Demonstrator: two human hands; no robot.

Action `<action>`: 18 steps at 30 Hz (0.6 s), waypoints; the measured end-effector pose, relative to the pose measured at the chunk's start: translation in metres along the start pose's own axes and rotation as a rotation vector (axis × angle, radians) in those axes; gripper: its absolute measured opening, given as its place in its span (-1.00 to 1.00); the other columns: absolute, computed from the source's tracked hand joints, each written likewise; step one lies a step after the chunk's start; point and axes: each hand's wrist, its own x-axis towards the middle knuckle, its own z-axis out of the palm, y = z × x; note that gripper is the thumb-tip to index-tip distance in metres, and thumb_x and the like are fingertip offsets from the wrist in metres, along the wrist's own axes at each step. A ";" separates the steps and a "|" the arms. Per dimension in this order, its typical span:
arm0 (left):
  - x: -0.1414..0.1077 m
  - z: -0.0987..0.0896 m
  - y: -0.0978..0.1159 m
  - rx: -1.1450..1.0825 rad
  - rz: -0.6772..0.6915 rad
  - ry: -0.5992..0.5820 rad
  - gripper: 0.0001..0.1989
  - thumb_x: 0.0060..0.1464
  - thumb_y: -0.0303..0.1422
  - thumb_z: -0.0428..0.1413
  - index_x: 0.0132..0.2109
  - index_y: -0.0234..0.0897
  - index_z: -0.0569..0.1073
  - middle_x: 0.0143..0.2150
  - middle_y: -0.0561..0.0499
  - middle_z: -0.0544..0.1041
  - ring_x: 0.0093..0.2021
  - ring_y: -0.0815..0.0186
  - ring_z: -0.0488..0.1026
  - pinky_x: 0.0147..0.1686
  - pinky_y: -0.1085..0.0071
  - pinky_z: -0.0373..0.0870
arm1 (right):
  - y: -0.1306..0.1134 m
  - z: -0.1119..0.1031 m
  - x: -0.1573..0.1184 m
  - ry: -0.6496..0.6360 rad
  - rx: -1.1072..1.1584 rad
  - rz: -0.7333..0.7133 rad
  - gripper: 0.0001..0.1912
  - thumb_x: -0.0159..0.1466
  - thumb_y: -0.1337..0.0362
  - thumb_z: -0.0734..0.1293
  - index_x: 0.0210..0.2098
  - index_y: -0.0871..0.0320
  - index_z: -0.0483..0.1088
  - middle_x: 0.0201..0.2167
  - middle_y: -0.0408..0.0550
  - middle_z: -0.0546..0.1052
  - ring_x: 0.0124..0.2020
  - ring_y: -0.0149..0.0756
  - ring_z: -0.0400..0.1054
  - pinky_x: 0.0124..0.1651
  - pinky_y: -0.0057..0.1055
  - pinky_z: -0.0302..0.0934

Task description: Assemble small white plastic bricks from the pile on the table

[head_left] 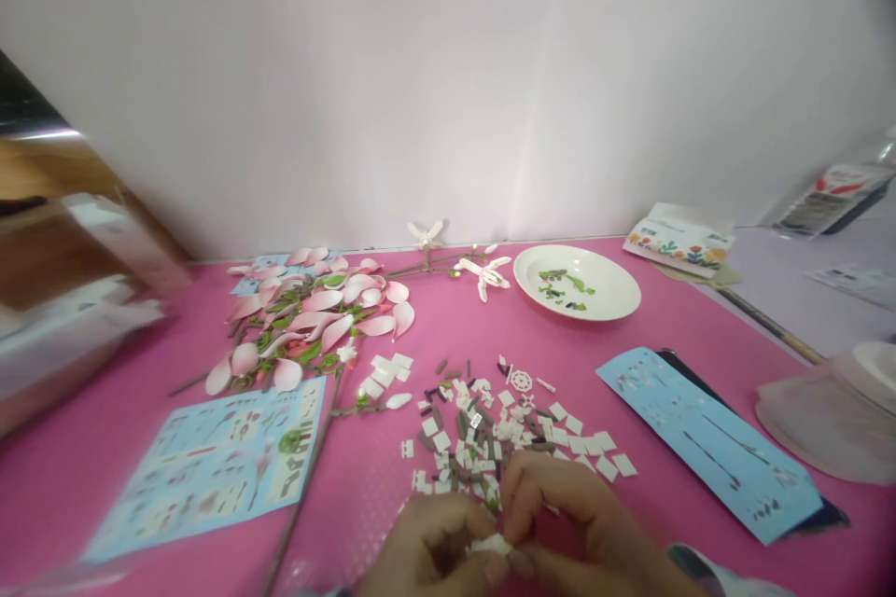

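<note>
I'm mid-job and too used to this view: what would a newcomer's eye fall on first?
Probably the heap of pink-and-white petals at the back left of the bright pink tabletop. Next, likely the scatter of small loose pieces, mostly white and brown, in the middle, and the white plate with green pieces, behind it to the right. At the bottom edge, the left hand and right hand hold a small white piece between them.
</note>
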 end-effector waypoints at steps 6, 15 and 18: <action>-0.004 -0.001 -0.008 0.200 0.000 0.067 -0.64 0.04 -0.02 0.16 -0.33 -0.27 0.54 -0.50 0.05 0.31 -0.45 0.33 0.21 -0.47 0.44 0.12 | -0.001 -0.002 0.000 -0.046 -0.069 0.100 -0.95 0.14 0.32 0.33 -0.44 0.15 0.37 -0.49 -0.14 0.42 -0.43 -0.33 0.30 -0.36 -0.42 0.20; -0.004 -0.003 -0.016 0.284 -0.014 0.107 -0.67 0.05 -0.06 0.16 -0.31 -0.25 0.57 -0.46 0.00 0.38 -0.48 0.33 0.24 -0.52 0.45 0.14 | 0.003 0.003 0.002 -0.012 -0.164 0.072 -0.87 0.11 0.29 0.30 -0.55 0.14 0.29 -0.56 -0.14 0.40 -0.49 -0.33 0.30 -0.41 -0.43 0.17; -0.007 -0.005 -0.025 0.253 -0.025 0.146 -0.73 0.05 -0.11 0.19 -0.27 -0.22 0.59 -0.41 -0.05 0.46 -0.49 0.32 0.29 -0.52 0.45 0.19 | 0.003 0.003 0.001 -0.015 -0.181 0.089 -0.86 0.11 0.29 0.32 -0.56 0.14 0.30 -0.57 -0.15 0.40 -0.50 -0.34 0.30 -0.43 -0.45 0.16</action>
